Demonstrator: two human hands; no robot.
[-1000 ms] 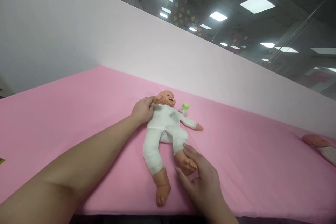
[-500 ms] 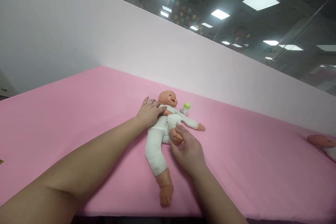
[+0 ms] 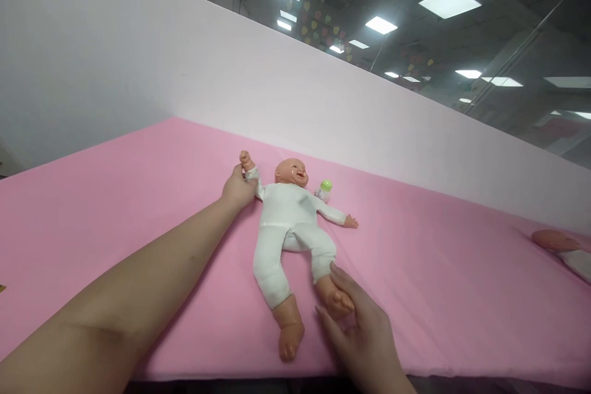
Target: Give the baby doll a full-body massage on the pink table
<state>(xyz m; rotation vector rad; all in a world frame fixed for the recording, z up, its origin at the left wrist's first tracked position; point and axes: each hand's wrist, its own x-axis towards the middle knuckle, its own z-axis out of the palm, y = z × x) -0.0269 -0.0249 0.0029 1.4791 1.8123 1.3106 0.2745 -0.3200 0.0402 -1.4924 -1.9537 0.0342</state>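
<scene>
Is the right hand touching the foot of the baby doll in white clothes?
Touching. The head view shows the right hand with thumb and fingers closed around the baby doll's bare foot on the pink sheet.

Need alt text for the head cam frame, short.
A baby doll in white clothes lies face up on a pink table cover; the person's left hand holds its raised arm at the wrist, and the right hand holds one foot. A small green-capped bottle lies beside its head.

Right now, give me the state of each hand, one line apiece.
Left hand: closed on the doll's arm, raised beside its head.
Right hand: fingers curled around the doll's foot, holding it.
</scene>
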